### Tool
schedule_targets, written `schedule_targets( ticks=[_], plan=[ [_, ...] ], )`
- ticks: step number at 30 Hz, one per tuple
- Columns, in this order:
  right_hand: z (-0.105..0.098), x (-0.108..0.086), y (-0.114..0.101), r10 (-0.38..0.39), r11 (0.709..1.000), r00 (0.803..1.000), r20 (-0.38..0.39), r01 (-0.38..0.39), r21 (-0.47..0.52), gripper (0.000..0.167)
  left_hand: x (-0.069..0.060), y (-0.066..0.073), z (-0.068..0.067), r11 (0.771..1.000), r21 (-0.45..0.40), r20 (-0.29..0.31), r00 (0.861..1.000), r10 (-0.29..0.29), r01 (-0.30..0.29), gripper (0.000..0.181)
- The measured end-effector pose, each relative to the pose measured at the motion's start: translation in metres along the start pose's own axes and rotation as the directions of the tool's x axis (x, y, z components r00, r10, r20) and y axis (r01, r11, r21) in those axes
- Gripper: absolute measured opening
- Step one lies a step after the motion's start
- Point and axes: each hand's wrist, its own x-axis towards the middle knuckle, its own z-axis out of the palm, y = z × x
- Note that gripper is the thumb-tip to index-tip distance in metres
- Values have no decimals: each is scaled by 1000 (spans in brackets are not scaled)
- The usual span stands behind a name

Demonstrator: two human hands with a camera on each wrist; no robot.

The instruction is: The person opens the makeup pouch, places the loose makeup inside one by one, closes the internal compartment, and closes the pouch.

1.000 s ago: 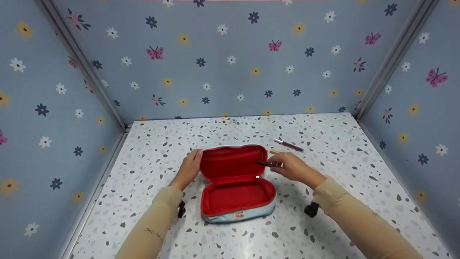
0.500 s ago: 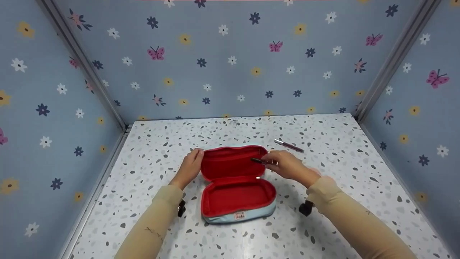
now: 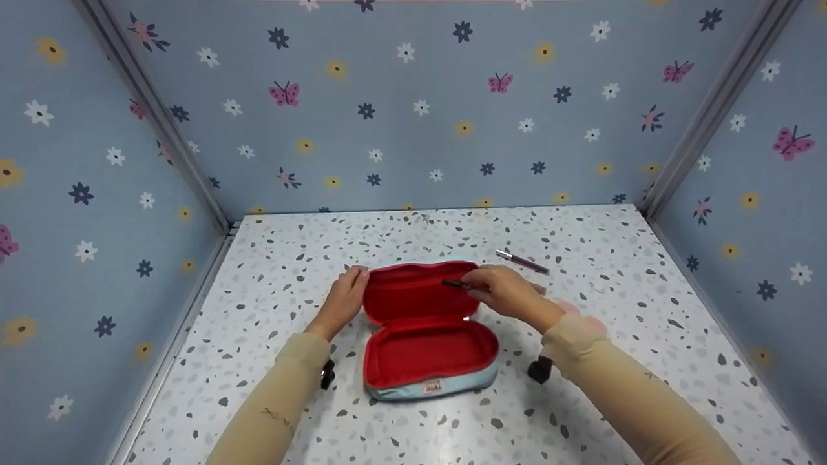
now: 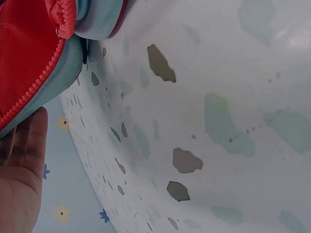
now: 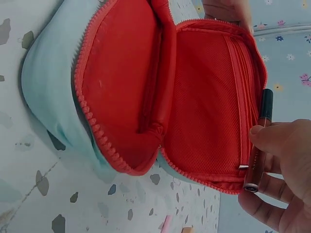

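Observation:
A light blue pouch (image 3: 434,390) with a red lining lies unzipped on the table, its lid raised. My left hand (image 3: 342,298) is at the lid's left edge; in the left wrist view that hand (image 4: 23,179) has its fingers behind the blue outer side, palm showing. A dark tube with a black cap (image 5: 266,104) is pinched between thumb and fingers of my right hand (image 5: 284,170), in front of the mesh pocket near the lid's edge. In the head view my right hand (image 3: 507,289) is at the lid's right side. The pouch's lower compartment (image 5: 121,82) shows only lining.
A silver-capped tube (image 3: 522,261) lies on the speckled table (image 3: 291,258) behind my right hand. Partly covered by that hand is a tan stick (image 3: 538,289); pink round shapes show beside the right sleeve. Flower-patterned panels (image 3: 413,129) stand around the table.
My right hand has moved left with the dark tube, which is now farther over the lid's red inside. The left hand and the pouch have stayed in place.

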Motion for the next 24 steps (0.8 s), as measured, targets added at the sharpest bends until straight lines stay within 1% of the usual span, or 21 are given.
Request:
schedule_targets(
  ticks=[6, 9, 13, 15, 21, 24],
  plan=[
    [1, 7, -6, 10, 999, 1000, -13, -11, -36, 27, -1, 1, 0, 1000, -7, 4, 1000, 1, -1, 41],
    [2, 12, -8, 13, 999, 999, -36, -14, -49, 25, -1, 2, -1, 1000, -13, 7, 1000, -1, 2, 40],
    [0, 17, -10, 40, 998, 997, -64, -44, -53, 21, 0, 3, -2, 1000, -13, 7, 1000, 10, -10, 41],
    [-1, 19, -10, 41, 997, 996, -76, -46, -66, 20, 0, 3, -2, 1000, -9, 11, 1000, 16, -16, 42],
    [-1, 25, -10, -45, 990, 989, -139, 26, -136, 22, 1, 5, -2, 1000, -2, 21, 999, 25, -25, 42],
    [-1, 28, -11, -71, 986, 984, -166, 43, -162, 26, 1, 6, -2, 1000, -8, 22, 999, 26, -26, 38]
  ],
)
